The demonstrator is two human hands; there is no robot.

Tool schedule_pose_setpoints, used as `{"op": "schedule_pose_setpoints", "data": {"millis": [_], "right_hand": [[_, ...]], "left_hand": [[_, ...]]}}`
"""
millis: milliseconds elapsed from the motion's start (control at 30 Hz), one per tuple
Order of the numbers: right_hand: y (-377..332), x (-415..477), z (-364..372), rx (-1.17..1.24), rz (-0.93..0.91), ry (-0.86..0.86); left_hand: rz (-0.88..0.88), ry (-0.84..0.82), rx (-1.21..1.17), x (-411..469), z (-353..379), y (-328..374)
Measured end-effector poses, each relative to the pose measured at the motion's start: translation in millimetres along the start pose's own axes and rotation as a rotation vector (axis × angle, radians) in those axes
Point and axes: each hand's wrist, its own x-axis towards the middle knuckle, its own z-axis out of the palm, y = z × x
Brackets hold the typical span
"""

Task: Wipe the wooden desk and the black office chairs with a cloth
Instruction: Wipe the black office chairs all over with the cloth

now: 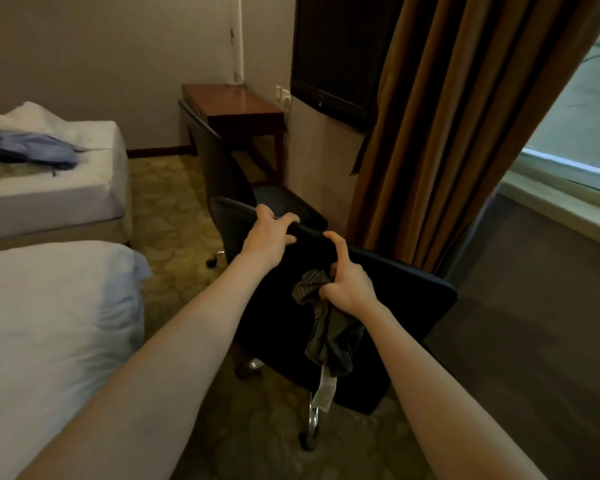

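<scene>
Head view. Two black chairs: near chair (402, 299) stands between bed (49, 323) and curtain (447, 116), with an open strip of carpet (174, 216) on its left; far chair (219, 161) is beside desk (236, 102). Left hand (269, 237): fingers curled over the near chair's top edge. Right hand (347, 282) bunches cloth (326, 327), forefinger hooked on the same edge. One white tag (323, 389) on the cloth, unreadable.

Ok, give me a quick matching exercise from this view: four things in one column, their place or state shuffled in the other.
1 left hand
2 right hand
3 wooden desk
4 blue garment

A lies on the far bed
B holds the grey cloth
C stands in the far corner
D grips the near chair's top edge

Pairs: 1-D, 2-B, 3-C, 4-A
</scene>
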Motion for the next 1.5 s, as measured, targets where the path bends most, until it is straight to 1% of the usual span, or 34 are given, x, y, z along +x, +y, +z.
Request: {"op": "schedule_pose_setpoints", "data": {"millis": [67,133,167,233,333,400,467,533,600,733,900,1067,1200,1267,1400,1500], "right_hand": [[-7,6,8,-0.003,-0.018,0.004],[-16,16,15,0.007,-0.004,0.006],[-18,18,18,0.023,-0.002,0.009],[-23,25,29,0.076,-0.005,0.047],[-30,35,47,0.133,-0.015,0.139],[-37,43,56,0.134,-0.004,0.208],[-47,53,63,0.122,0.023,0.249],[-54,60,62,0.116,0.044,0.242],[-59,66,61,0.114,0.075,0.238],[-63,78,63,0.119,0.082,0.268],[-63,86,59,0.132,0.138,0.319],[-67,93,66,0.100,0.160,0.355],[-79,104,81,0.091,0.154,0.384],[-88,113,94,0.101,0.149,0.390],[-105,131,117,0.122,0.189,0.402],[-114,140,132,0.112,0.169,0.430]], "left_hand": [[-0.023,0.064,0.057,9,-1,-9],[-0.036,0.078,0.098,21,-3,-15],[-0.015,0.050,0.139,28,-5,-18],[0.127,-0.046,0.335,42,-10,-32],[0.229,-0.101,0.499,59,-17,-52],[0.261,-0.118,0.540,67,-18,-62],[0.282,-0.168,0.579,76,-19,-74],[0.285,-0.179,0.594,85,-22,-78],[0.324,-0.177,0.651,96,-27,-77],[0.356,-0.165,0.599,108,-25,-84],[0.384,-0.165,0.429,118,-19,-87],[0.411,-0.145,0.372,125,-13,-96],[0.442,-0.147,0.397,136,-20,-110],[0.441,-0.122,0.429,140,-24,-120],[0.432,-0.099,0.496,147,-31,-136],[0.406,-0.114,0.461,150,-35,-148]]}}
